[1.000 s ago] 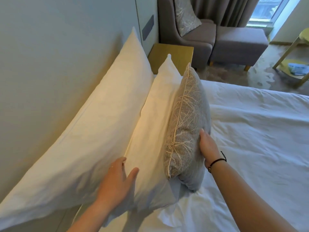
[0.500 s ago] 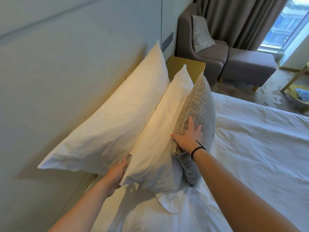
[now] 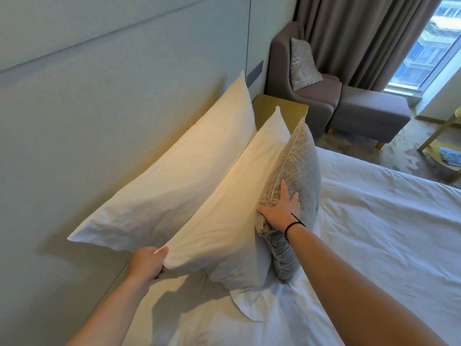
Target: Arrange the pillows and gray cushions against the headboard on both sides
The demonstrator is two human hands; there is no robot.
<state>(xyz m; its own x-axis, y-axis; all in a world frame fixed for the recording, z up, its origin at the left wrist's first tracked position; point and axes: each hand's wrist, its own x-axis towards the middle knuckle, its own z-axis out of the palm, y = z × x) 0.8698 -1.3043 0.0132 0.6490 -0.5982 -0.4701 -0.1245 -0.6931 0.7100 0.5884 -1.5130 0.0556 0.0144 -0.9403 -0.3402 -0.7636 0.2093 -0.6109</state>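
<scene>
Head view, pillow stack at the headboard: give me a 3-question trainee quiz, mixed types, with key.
1. True or false: the gray cushion stands directly against the headboard.
2. Multiple choice: the left hand grips
A. the near corner of the front white pillow
B. the gray cushion
C. the bed sheet
3. Fill in: the right hand lies flat on the ____.

Key
1. False: the back white pillow leans on the headboard, then the front white pillow, and the cushion stands frontmost.
2. A
3. gray cushion
</scene>
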